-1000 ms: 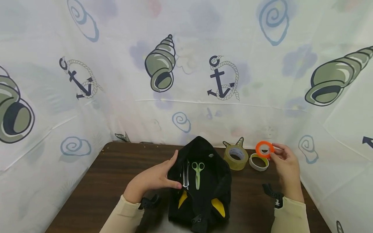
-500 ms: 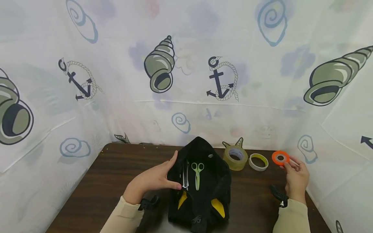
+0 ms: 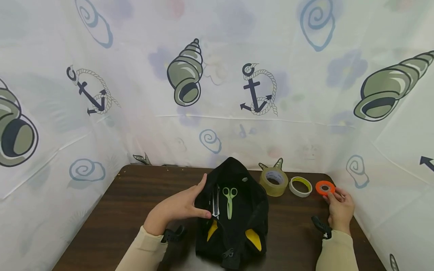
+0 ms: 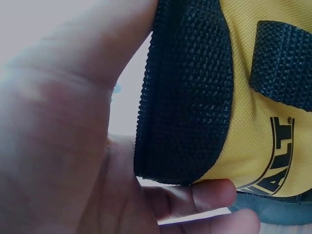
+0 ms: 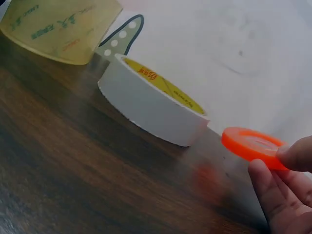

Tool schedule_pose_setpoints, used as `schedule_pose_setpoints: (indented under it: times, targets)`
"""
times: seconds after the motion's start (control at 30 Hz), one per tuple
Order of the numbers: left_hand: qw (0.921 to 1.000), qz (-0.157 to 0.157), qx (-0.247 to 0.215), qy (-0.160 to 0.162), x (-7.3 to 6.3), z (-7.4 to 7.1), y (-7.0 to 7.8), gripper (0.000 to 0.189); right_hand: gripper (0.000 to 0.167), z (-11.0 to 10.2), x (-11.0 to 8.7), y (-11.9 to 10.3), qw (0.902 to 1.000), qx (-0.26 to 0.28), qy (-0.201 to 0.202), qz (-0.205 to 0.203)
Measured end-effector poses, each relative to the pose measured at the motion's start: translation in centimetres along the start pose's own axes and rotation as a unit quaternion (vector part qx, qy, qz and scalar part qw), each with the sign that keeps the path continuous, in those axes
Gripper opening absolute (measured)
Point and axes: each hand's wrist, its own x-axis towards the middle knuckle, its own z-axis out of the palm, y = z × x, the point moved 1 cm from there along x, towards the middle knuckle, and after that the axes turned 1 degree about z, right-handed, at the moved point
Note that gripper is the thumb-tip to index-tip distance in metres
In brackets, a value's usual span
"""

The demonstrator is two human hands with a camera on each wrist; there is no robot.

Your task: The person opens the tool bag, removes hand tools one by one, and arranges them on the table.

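Observation:
In the head view my right hand (image 3: pixel 341 211) pinches an orange tape roll (image 3: pixel 319 189) between thumb and fingers, at the back right of the table. The right wrist view shows this roll tilted close over the wood, just right of a white tape roll (image 5: pixel 146 116) with a yellow core. My left hand (image 3: pixel 173 211) holds the left side of a black and yellow tool bag (image 3: pixel 252 207), thumb and fingers spread along its edge. Green-handled scissors (image 3: pixel 229 210) and a utility knife (image 3: pixel 216 206) lie against the bag's inner face.
A wide clear packing tape roll (image 3: pixel 275 191) stands left of the white roll, beside the bag. Dark wooden table (image 3: pixel 135 203) lies under everything. A patterned cloth backdrop (image 3: pixel 142 139) rises along its back and sides.
My right hand has carried the orange tape roll rightward from over the white roll and lowered it slightly to the table's back right. The left hand and bag stay put.

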Motion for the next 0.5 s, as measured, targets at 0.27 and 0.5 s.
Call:
schedule_pose_setpoints:
  times: [0.27, 0.5]
  targets:
    - [1.0, 0.0, -0.003, -0.004, 0.01, -0.1, 0.21, 0.131, 0.052, 0.6, -0.3, 0.08, 0.9874, -0.153, -0.041, -0.006]
    - [1.0, -0.002, -0.007, -0.006, 0.01, 0.01, 0.11, 0.132, 0.054, 0.8, -0.17, 0.2, 0.9775, -0.199, -0.07, -0.011]
